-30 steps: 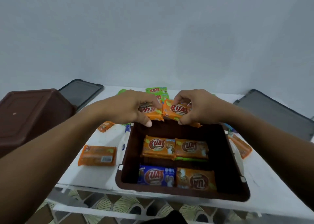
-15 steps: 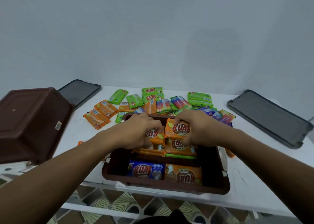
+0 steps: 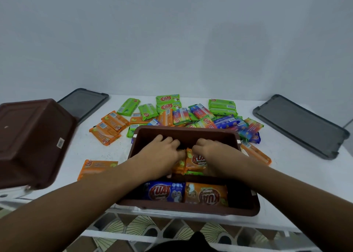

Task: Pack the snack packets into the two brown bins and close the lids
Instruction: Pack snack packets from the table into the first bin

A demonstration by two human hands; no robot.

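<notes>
A white table (image 3: 290, 156) stands against a pale, bare wall (image 3: 172, 41). At the left an upturned brown bin (image 3: 32, 141) lies bottom up, with a grey lid (image 3: 84, 102) behind it. Loose packets (image 3: 191, 114) are spread at the back. In the middle, the open brown bin (image 3: 191, 135) is at the near edge. Inside it the left hand (image 3: 162, 154) grips an orange packet (image 3: 180, 165) and the right hand (image 3: 212, 152) grips a second orange packet (image 3: 196, 161), the two touching. In front, a blue packet (image 3: 164, 191) and a third orange packet (image 3: 208, 195) lie with long axes left to right, the orange logo upside down. At the right lies a second grey lid (image 3: 299, 125)
</notes>
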